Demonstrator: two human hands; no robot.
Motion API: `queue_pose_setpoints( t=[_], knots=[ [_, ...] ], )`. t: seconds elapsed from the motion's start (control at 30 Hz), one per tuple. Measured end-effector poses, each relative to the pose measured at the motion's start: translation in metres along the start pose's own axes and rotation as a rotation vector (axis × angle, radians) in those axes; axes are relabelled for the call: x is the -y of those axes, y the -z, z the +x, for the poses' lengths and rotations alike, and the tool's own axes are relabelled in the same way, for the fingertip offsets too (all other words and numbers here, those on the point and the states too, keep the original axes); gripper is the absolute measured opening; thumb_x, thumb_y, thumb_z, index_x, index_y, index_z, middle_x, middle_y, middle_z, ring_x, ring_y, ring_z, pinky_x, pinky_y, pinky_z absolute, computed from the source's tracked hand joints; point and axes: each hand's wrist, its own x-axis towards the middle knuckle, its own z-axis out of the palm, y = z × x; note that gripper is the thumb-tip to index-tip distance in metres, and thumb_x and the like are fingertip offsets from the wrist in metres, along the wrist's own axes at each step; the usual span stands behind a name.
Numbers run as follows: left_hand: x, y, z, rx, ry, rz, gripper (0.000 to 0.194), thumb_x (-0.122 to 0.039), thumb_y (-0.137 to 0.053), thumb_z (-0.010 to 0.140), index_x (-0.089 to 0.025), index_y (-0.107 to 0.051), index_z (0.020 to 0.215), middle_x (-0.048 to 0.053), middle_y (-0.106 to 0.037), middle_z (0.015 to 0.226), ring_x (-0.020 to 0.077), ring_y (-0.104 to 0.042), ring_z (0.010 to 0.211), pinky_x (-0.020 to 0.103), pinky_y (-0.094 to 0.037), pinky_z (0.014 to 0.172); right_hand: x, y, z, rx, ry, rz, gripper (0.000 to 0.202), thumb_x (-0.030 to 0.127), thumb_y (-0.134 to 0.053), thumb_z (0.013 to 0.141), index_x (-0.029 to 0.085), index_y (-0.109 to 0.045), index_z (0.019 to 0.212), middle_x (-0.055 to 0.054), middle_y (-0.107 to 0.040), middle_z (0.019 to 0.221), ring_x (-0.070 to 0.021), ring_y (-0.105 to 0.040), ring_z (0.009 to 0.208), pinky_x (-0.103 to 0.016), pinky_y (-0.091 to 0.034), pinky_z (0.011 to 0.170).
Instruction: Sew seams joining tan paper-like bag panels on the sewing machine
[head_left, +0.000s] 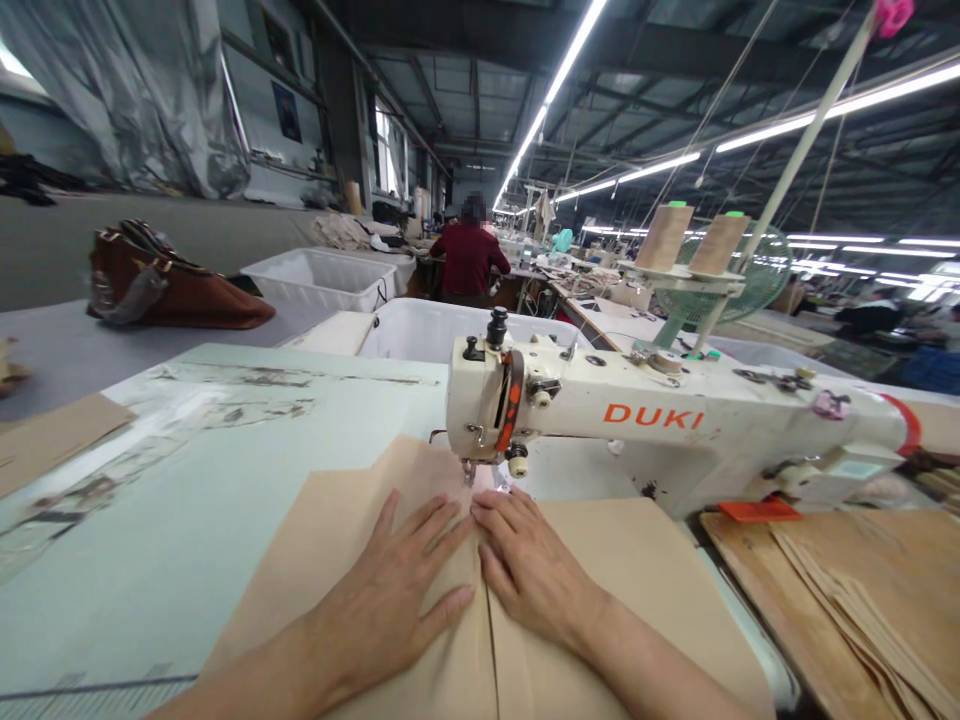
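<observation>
Hands (457,590), two, on tan fabric (645,560)

Long factory hall, ceiling strip lights (555,85), white bins (319,280), pale worktable (187,480), green fan (739,285), left-wall windows (386,150)

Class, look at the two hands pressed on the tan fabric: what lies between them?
In the head view, a seam line in the tan fabric runs between the left hand and the right hand, toward the sewing machine's needle.
</observation>
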Motion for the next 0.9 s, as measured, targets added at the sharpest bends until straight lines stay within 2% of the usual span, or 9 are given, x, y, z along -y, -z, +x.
queue_pose_setpoints(
  t=[0.2, 0.37, 0.57, 0.7, 0.8, 0.9],
  knots=[
    [0.005, 0.0, 0.0, -0.006, -0.017, -0.017, 0.057, -0.05, -0.044, 0.101, -0.027, -0.031, 0.152, 0.008, -0.041, 0.152, 0.033, -0.038, 0.138, 0.069, -0.019, 0.112, -0.002, -0.001, 0.0, 0.054, -0.002, -0.035, 0.037, 0.017, -0.042, 0.094, 0.016, -0.049, 0.131, -0.008, -0.048, 0.142, -0.0213, -0.038, 0.136, -0.046, -0.02, 0.121],
    [0.009, 0.004, 0.0, -0.003, -0.039, -0.019, 0.058, -0.05, -0.045, 0.1, -0.029, -0.029, 0.152, 0.008, -0.04, 0.152, 0.033, -0.039, 0.138, 0.068, -0.021, 0.112, -0.004, -0.001, 0.0, 0.053, 0.004, -0.034, 0.04, 0.015, -0.042, 0.093, 0.015, -0.047, 0.132, -0.008, -0.049, 0.141, -0.0203, -0.038, 0.137, -0.046, -0.017, 0.123],
    [0.008, 0.005, -0.003, -0.031, -0.041, -0.016, 0.06, -0.049, -0.048, 0.099, -0.03, -0.028, 0.153, 0.007, -0.041, 0.152, 0.0326, -0.039, 0.138, 0.068, -0.021, 0.113, -0.01, -0.003, -0.002, 0.039, 0.024, 0.039, 0.043, 0.009, -0.044, 0.087, 0.017, -0.048, 0.13, -0.008, -0.049, 0.143, -0.0163, -0.035, 0.14, -0.043, -0.02, 0.123],
    [0.009, 0.003, -0.004, 0.028, -0.039, -0.008, 0.063, -0.052, -0.045, 0.1, -0.031, -0.021, 0.154, 0.006, -0.035, 0.156, 0.0332, -0.035, 0.14, 0.069, -0.022, 0.111, -0.01, -0.005, -0.003, 0.034, 0.009, 0.005, 0.041, 0.015, -0.042, 0.093, 0.016, -0.048, 0.134, -0.008, -0.048, 0.145, -0.0184, -0.034, 0.141, -0.044, -0.02, 0.123],
    [0.013, 0.001, 0.001, 0.044, -0.047, 0.005, 0.064, -0.052, -0.043, 0.1, -0.03, -0.018, 0.155, 0.005, -0.032, 0.157, 0.0339, -0.034, 0.141, 0.071, -0.022, 0.11, -0.014, -0.006, -0.001, 0.04, -0.017, -0.022, 0.04, 0.015, -0.041, 0.094, 0.017, -0.05, 0.134, -0.006, -0.047, 0.146, -0.0193, -0.035, 0.141, -0.044, -0.021, 0.122],
    [0.019, 0.0, 0.011, 0.011, -0.064, 0.005, 0.065, -0.051, -0.046, 0.099, -0.03, -0.02, 0.155, 0.006, -0.036, 0.155, 0.0347, -0.037, 0.139, 0.071, -0.023, 0.11, -0.022, -0.006, 0.005, 0.037, -0.028, -0.037, 0.041, 0.014, -0.043, 0.093, 0.017, -0.051, 0.133, -0.006, -0.046, 0.147, -0.0205, -0.04, 0.138, -0.045, -0.025, 0.121]
  ],
)
